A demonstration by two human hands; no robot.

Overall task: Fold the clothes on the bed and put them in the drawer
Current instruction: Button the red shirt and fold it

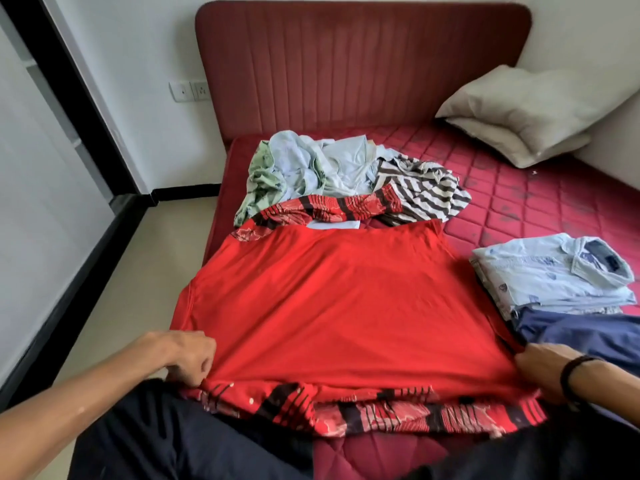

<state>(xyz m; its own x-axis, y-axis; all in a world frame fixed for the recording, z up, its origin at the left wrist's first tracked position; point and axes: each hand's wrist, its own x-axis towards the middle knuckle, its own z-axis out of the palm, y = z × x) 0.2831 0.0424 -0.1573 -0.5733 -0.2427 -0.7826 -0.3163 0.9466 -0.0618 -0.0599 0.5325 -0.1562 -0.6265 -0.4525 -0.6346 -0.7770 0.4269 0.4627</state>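
While the red garment (pixel 332 306) lies flat on the bed (pixel 519 188), long axis running away, the left hand (pixel 188 355) and right hand (pixel 543 367) each pinch a near corner.

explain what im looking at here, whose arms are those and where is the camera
There is one picture, taken by a camera worn on a person's head, looking down at their own arms. No machine is involved. The left hand and right hand each grip a near corner of a red garment spread flat on the bed. Beyond it lies a heap of unfolded clothes. To the right sits a folded stack topped by a pale blue shirt. Two pillows lean in the far corner by the headboard.
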